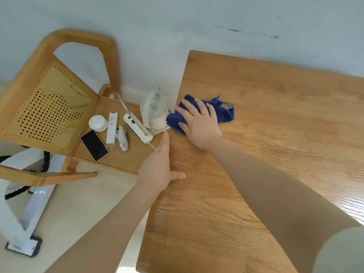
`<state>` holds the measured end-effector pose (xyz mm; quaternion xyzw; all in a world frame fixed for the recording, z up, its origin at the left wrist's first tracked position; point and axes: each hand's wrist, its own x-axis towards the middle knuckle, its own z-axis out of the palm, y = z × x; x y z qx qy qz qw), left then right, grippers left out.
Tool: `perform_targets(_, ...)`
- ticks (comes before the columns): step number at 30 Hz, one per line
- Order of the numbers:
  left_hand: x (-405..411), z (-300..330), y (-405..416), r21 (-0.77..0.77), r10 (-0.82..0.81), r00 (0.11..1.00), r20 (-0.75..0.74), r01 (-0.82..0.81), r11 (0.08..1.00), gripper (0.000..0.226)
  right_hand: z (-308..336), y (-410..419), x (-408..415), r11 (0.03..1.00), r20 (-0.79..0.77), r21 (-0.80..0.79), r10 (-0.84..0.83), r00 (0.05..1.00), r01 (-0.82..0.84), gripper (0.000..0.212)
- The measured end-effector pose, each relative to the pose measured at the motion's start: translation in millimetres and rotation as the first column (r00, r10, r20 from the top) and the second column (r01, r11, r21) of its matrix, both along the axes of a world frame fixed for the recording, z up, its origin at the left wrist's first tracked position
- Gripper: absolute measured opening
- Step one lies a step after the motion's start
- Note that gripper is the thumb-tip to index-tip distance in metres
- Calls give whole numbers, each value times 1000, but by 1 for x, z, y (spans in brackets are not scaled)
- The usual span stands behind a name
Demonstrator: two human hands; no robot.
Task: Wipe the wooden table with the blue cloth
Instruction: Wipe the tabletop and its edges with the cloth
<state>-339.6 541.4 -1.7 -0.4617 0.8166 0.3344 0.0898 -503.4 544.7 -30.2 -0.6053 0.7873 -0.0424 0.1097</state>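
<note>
Wooden worktop (266,154), right hand (199,123) pressing flat the blue cloth (222,111) at its left edge, left hand (159,166) open, bracing; overshooting could topple the kettle (154,111) alongside.

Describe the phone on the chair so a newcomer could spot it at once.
Start at the wooden chair left of the table; several small items lie on its seat. The phone is the one nearest the seat's front edge, lying flat beside a white remote. It alone is dark: a black glossy screen among white things.
</note>
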Motion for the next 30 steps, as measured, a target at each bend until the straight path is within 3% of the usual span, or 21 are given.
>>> perform_targets(6,7,0,2,90,79,982,-170,-65,994,133,4,57,43,996,40,21,89,995,-90,60)
perform_targets(10,7,-6,0,92,91,976,-197,-74,993,133,3,39,24,988,-11,12,154,988,-153,53)
perform_targets(13,6,-7,-2,102,70,977,-201,-50,994,132,0,5,4,995,-36,-1,103,994,-103,47)
perform_targets(19,32,1,12,84,6,991,-133,5,996,112,-2,11,10,1000,-20,-9,24,1000,-24,47)
perform_targets(24,69,10,34,187,81,996,-44,-72,980,55,8,88,39,985,46,43,168,985,-170,47)
perform_targets(30,76,16,65,446,369,927,-59,-306,841,62,6,115,34,949,35,84,302,953,-304,50)
